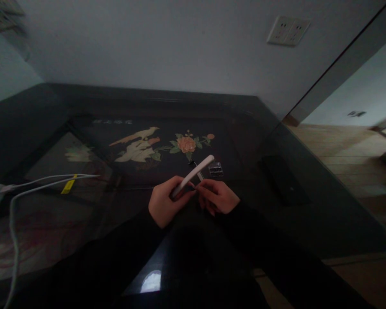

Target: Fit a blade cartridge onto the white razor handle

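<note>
Left hand [169,202] wrapped round white-handled tool [197,171], low over glass-topped counter [247,128]. Right hand [218,196] has thumb and index pinched at tool's metal part; can't tell what's between them. Small clear case [216,169] just beyond, on counter.

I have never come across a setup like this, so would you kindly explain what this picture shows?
There is no machine here: a person works with two bare hands, and a camera worn on the head looks forward and down at them. The left hand holds a slim white rod. The right hand has its fingertips close to the left hand's; whether they pinch something is too dark to tell. Beneath is a dark, glossy tabletop showing a picture of birds and a pink flower. Just beyond the right hand lies a small clear case; at the picture's left is a white cable with a yellow tag.
</note>
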The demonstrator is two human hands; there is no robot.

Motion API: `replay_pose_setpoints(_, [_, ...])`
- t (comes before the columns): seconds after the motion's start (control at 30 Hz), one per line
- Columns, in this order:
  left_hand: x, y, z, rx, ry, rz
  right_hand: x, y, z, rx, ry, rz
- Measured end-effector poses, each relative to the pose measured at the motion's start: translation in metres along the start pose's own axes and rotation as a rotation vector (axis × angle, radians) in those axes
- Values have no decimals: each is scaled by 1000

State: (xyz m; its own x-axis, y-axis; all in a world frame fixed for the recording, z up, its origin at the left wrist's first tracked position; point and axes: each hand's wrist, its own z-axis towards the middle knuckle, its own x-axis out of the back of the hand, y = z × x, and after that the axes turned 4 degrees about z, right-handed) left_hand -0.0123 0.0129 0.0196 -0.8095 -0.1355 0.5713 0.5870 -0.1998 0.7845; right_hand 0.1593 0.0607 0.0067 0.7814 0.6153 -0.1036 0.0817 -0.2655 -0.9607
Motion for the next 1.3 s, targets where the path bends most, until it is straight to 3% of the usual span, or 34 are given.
replay_pose_setpoints(0.33, [-1, -2, 3, 47, 11, -95, 2, -6, -3, 60, 116, 20])
replay_pose_setpoints(0.8, [-2, -7, 2, -18, -69, -53, 3, -12, -6, 67, 95, 5])
replay_pose_setpoints(1.07, [-1, -8, 2, -25, -46, -173, 5, -11, -6, 52, -10, 111])
replay_pose_setpoints(1.3, [2, -3, 4, -153, 30, -262, 3, 4, 1, 42, -186, 344])
